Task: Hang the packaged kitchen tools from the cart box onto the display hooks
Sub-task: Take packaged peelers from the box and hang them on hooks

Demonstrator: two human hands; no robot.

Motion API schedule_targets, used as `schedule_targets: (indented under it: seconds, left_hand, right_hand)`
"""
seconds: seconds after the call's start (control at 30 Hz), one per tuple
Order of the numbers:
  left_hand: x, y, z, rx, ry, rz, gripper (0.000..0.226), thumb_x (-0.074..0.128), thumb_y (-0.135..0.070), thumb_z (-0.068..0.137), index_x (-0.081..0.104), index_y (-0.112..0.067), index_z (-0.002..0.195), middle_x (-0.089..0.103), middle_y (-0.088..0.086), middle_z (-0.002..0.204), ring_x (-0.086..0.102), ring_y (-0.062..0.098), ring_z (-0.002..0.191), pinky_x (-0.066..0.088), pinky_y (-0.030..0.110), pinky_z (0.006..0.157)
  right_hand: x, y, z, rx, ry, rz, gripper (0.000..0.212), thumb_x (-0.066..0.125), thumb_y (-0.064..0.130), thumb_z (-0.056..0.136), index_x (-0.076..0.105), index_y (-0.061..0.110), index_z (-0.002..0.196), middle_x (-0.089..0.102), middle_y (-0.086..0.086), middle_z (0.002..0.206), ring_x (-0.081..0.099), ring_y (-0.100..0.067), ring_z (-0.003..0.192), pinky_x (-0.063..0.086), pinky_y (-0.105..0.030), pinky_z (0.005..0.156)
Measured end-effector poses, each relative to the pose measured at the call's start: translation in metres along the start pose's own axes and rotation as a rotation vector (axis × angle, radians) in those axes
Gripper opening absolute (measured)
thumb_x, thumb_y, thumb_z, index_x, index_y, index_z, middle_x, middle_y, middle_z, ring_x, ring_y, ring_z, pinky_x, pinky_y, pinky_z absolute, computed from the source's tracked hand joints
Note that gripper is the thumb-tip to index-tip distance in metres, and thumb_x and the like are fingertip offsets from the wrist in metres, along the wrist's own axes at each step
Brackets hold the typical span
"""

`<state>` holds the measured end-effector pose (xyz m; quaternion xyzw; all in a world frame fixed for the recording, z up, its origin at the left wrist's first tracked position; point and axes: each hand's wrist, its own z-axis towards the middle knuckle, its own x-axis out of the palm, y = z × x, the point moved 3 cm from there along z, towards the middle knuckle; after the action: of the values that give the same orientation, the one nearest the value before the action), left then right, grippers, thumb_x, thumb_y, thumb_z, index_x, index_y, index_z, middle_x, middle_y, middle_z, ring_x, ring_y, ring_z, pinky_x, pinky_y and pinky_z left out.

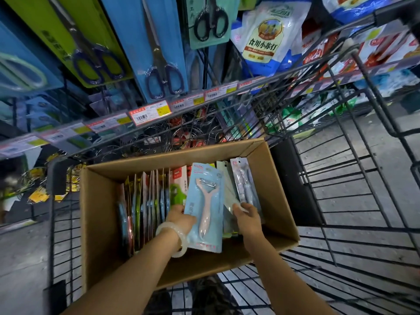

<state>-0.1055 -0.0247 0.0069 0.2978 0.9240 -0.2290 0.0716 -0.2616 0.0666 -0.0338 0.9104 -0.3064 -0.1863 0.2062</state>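
An open cardboard box (102,214) sits in a wire shopping cart (354,201) and holds several upright carded kitchen tools (147,201). My left hand (179,218), with a pale bangle on the wrist, grips the left edge of a light blue card carrying a pink Y-shaped peeler (205,208), lifted above the box. My right hand (246,215) pinches the lower end of a clear-fronted package (229,194) standing at the right of the box, beside another carded tool (244,180).
Packaged scissors (163,71) hang on display hooks above a price-tag rail (150,113). White food pouches (266,35) fill shelves at the upper right. Wire racks and yellow-tagged goods lie low behind the cart's front wall. Grey floor shows on both sides.
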Motion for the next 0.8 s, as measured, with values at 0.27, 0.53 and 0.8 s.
schedule_targets:
  seconds: [0.27, 0.53, 0.8]
  left_hand:
    - [-0.058, 0.037, -0.003, -0.079, -0.157, -0.058, 0.032, 0.059, -0.002, 0.089, 0.055, -0.005, 0.12, 0.061, 0.013, 0.114, 0.059, 0.031, 0.099, 0.047, 0.036, 0.077]
    - [-0.065, 0.046, -0.011, -0.094, -0.177, -0.089, 0.04, 0.057, 0.0, 0.09, 0.049, -0.006, 0.129, 0.056, 0.016, 0.126, 0.053, 0.025, 0.098, 0.042, 0.031, 0.079]
    - [-0.066, 0.05, -0.016, 0.064, -0.282, -0.267, 0.023, 0.047, -0.001, 0.091, 0.06, -0.014, 0.105, 0.061, 0.011, 0.094, 0.056, 0.027, 0.081, 0.047, 0.033, 0.072]
  right_hand:
    - [0.024, 0.003, 0.022, -0.346, 0.079, -0.977, 0.062, 0.066, 0.03, 0.083, 0.031, 0.026, 0.135, 0.035, -0.006, 0.139, 0.034, -0.027, 0.131, 0.034, -0.042, 0.105]
    - [0.012, 0.022, 0.034, -0.298, -0.114, -0.812, 0.057, 0.051, 0.005, 0.091, 0.029, 0.019, 0.141, 0.057, -0.015, 0.12, 0.057, -0.034, 0.109, 0.048, -0.04, 0.083]
    - [0.001, 0.008, -0.001, -0.157, -0.128, -0.078, 0.028, 0.043, 0.017, 0.097, 0.044, 0.024, 0.125, 0.053, -0.011, 0.124, 0.053, -0.027, 0.108, 0.044, -0.05, 0.099]
